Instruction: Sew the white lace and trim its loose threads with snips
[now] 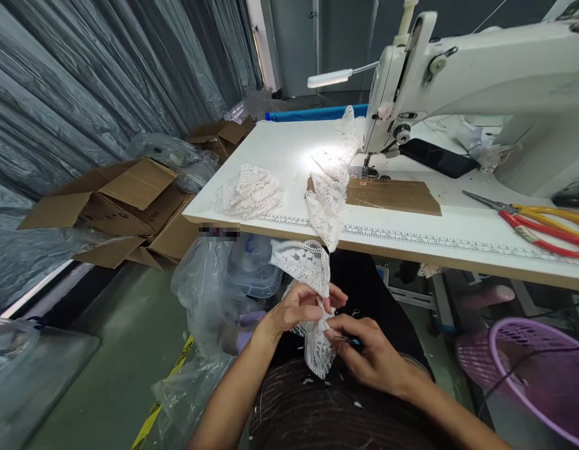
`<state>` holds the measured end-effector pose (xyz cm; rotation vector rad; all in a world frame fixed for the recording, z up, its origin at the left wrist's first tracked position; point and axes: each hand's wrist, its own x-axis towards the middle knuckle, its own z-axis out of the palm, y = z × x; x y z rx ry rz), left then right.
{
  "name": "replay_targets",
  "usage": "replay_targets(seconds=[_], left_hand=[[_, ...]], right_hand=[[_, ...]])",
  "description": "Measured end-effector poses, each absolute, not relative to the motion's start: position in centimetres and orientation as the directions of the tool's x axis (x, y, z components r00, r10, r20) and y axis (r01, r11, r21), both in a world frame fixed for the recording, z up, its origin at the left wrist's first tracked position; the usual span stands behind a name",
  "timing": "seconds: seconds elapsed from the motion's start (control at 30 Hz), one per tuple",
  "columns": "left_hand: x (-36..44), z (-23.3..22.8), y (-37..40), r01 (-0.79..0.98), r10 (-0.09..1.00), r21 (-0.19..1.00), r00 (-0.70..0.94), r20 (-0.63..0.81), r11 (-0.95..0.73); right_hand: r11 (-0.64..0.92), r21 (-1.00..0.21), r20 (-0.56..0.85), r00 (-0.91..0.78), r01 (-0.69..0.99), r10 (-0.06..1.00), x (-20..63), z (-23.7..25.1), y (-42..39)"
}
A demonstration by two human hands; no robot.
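Pinching the lace (pixel 320 354) at the frame's lower centre, the left hand (pixel 299 310) sits beside the right hand (pixel 374 355), closed around a small tool (pixel 351 340) that might snag the openwork if it slipped.

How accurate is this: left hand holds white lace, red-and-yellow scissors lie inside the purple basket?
The scissors' place is wrong: the head view shows the scissors on the white table. The left hand does hold white lace.
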<state>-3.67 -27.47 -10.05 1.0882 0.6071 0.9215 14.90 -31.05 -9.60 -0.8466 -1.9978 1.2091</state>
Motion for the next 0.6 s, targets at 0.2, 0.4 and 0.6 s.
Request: replay_targets(seconds=[0.2, 0.4, 0.6], left_hand=[[-4.5, -9.3, -28.9, -0.128, 0.935, 0.947, 0.245, -0.257, 0.294], [-4.8, -8.6, -28.9, -0.055, 0.938, 0.957, 0.222, -0.266, 0.285], [-4.7, -8.3, -28.9, 0.011, 0.955, 0.966, 0.143, -0.259, 0.260]], right_hand=[[0.209, -0.939, 0.030, -0.540, 0.273, 0.841, 15.7, -10.0, -28.9], [0.188, -0.925, 0.004, -0.486, 0.331, 0.874, 14.4, -11.0, -27.2], [0.260, -0.913, 0.071, -0.505, 0.314, 0.860, 13.2, -11.3, -26.5]])
